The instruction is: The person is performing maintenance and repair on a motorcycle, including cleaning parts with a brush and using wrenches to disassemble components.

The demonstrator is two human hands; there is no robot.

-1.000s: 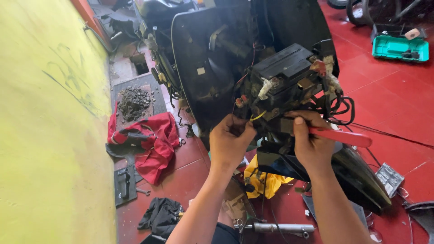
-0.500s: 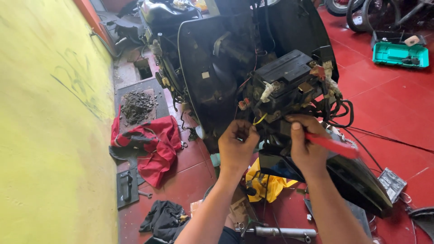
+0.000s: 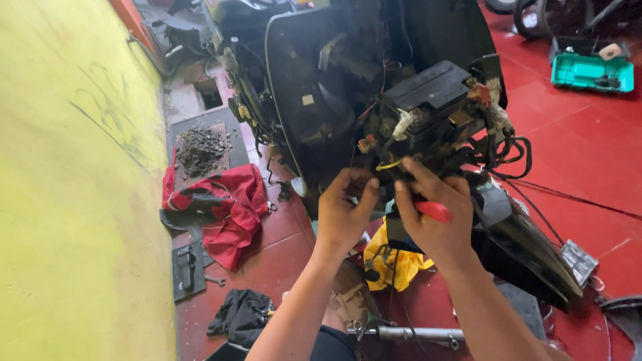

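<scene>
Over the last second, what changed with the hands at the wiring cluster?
The left hand moved right, closing on the right hand. The red-handled tool was drawn in; less of the handle shows past the right hand. Same grip on it; battery box, red cloth and teal tray unchanged.

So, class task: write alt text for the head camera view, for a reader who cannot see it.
Two bare hands work at a scooter's exposed wiring and battery box: the right hand grips a red-handled tool, the left hand pinches the wires. A red cloth lies on the red floor beside a yellow wall.
</scene>
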